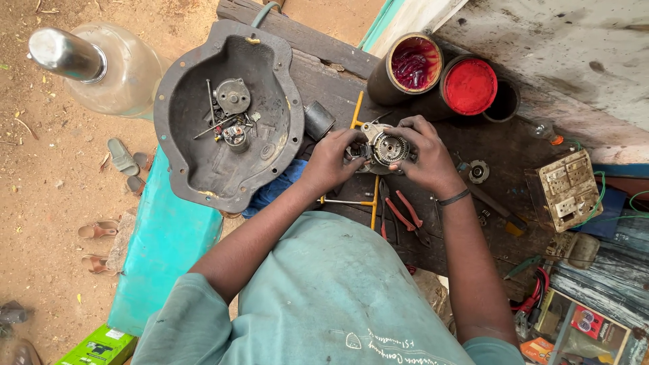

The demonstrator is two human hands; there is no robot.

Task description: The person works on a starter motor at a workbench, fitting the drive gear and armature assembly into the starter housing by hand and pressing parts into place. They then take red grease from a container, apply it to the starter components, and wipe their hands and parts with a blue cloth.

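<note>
- The left hand [336,157] and the right hand [424,157] both clasp 1 small geared motor assembly [387,148], fingers closed around its 2 sides, just above the dark worktop [473,138].
- The assembly is out of its housing: the grey cast cover [203,169] lies open beside the left hand, with loose screws and small parts [232,115] inside, so disassembly looks already done.
- The gear face is exposed and turned upward; whether it is being repaired or refitted cannot be told.
- Red-handled pliers [403,217] lie unused just below the hands.
- Nothing is back in the cover, so reassembly appears to remain.
</note>
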